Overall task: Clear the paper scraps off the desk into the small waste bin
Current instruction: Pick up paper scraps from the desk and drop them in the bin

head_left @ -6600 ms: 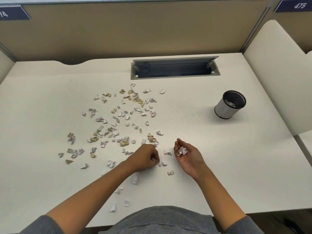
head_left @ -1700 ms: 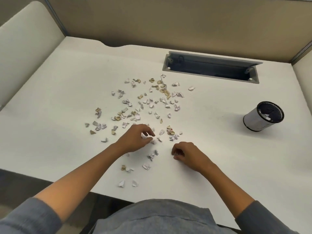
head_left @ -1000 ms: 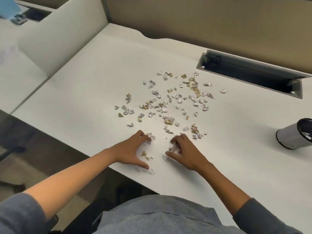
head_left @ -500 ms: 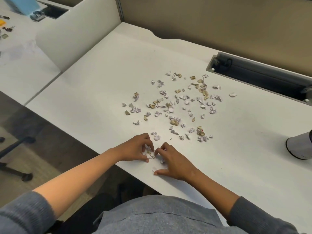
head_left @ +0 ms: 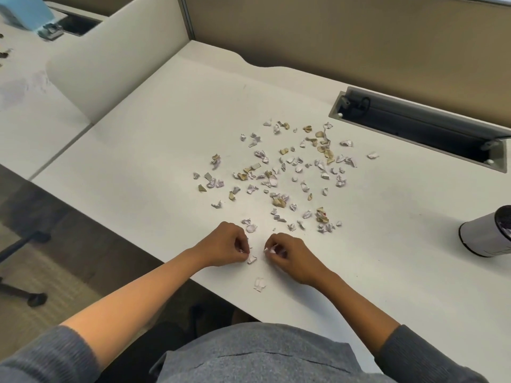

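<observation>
Gathering step: our left hand point(head_left: 225, 244) and right hand point(head_left: 290, 254) each pinch paper scraps point(head_left: 269, 250); next, we carry them right to the waste bin point(head_left: 486, 236).

The paper scraps point(head_left: 287, 175) lie scattered over the middle of the desk point(head_left: 143, 139), with the cable tray point(head_left: 420, 131) set into the desk behind them and to the right. The waste bin point(head_left: 486, 236) stands on the desk well to the right of the scraps, at the frame's edge. Both hands rest near the front edge, the left hand point(head_left: 226, 244) just beside the right hand point(head_left: 287, 255), each pinching scraps, with one scrap point(head_left: 259, 284) lying on the desk nearer the person.
</observation>
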A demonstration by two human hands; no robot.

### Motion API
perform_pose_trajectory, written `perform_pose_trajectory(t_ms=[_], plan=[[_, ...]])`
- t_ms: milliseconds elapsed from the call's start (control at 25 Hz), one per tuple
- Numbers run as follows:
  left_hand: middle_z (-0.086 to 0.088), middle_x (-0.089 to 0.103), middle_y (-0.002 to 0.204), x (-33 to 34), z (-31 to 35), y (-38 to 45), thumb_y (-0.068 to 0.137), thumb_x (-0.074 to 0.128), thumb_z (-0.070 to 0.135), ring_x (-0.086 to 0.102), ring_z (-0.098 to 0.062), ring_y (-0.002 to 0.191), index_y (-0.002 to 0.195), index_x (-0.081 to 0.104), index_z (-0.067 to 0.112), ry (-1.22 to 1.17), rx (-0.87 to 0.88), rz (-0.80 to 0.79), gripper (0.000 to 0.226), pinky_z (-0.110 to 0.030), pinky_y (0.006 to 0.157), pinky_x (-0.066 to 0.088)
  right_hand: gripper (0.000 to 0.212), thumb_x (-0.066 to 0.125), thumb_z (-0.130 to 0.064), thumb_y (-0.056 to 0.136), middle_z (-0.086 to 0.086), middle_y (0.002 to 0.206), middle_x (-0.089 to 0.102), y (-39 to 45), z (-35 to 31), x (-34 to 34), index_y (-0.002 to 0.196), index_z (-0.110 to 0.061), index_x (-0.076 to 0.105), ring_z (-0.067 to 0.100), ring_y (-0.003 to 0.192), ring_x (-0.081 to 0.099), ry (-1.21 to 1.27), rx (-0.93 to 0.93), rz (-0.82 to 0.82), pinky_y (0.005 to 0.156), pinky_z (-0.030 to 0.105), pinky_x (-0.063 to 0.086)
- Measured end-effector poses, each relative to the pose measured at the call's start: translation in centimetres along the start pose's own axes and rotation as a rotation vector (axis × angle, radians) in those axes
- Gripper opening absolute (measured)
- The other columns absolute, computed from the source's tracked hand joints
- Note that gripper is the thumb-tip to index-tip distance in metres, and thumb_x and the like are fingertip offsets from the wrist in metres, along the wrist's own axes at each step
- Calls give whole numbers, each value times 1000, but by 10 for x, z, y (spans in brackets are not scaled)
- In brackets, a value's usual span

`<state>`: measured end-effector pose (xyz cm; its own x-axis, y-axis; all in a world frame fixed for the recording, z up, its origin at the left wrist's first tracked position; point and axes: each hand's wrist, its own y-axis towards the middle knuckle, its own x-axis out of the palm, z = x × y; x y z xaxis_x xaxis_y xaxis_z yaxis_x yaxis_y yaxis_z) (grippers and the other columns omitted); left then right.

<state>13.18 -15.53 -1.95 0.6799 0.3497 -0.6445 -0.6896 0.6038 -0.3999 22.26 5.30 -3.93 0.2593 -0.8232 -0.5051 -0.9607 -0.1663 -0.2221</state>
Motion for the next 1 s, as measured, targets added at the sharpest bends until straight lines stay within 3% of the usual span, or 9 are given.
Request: perform_pose_trajectory(t_ms=[160,240,400,520,680,840,1000], plan=[[11,72,68,0,16,8,63,77,15,67,-3,64,62,74,26,-102,-35,61,12,-14,59,52,7,57,-6,94,5,87,59,2,2,-9,98,-9,63,15,78,65,767,323,80,89,32,55],[12,72,69,0,30,12,64,77,16,67,-3,64,64,74,25,-173,-4,117,10,-12,59,50,18,47,3,94,9,86,57,4,-1,-11,100,-4,63,19,79,62,1088,442,116,87,30,57],[11,73,73,1,62,18,69,78,19,67,-2,64,72,75,24,-241,82,151,7,-12,61,50,23,44,-8,98,21,105,64,7,-9,-11,106,6,62,27,94,66,1511,508,125,89,33,56],[9,75,80,0,77,19,75,73,20,70,-8,64,82,75,26,-305,76,127,9,-21,62,57,35,36,-17,105,25,121,63,12,-15,-12,121,6,57,28,105,66,1624,491,138,99,35,51],[-5,73,89,-13,58,21,86,53,10,68,-28,74,93,72,29,-220,-40,269,27,-32,60,55,33,41,-17,105,18,100,68,16,-12,-20,111,6,64,25,92,66,1693,535,214,89,33,58],[2,59,121,-15,15,12,90,48,3,57,-12,87,122,60,16,-9,-54,225,37,-18,77,45,33,43,-17,104,16,96,69,15,-6,-26,108,6,66,25,89,67,1675,544,243,81,32,61],[7,46,117,-9,-2,6,92,50,9,53,-6,85,133,53,13,50,-49,98,41,-22,86,45,32,45,-16,103,16,99,69,16,-3,-27,106,6,68,23,87,69,1627,541,231,87,32,59]])
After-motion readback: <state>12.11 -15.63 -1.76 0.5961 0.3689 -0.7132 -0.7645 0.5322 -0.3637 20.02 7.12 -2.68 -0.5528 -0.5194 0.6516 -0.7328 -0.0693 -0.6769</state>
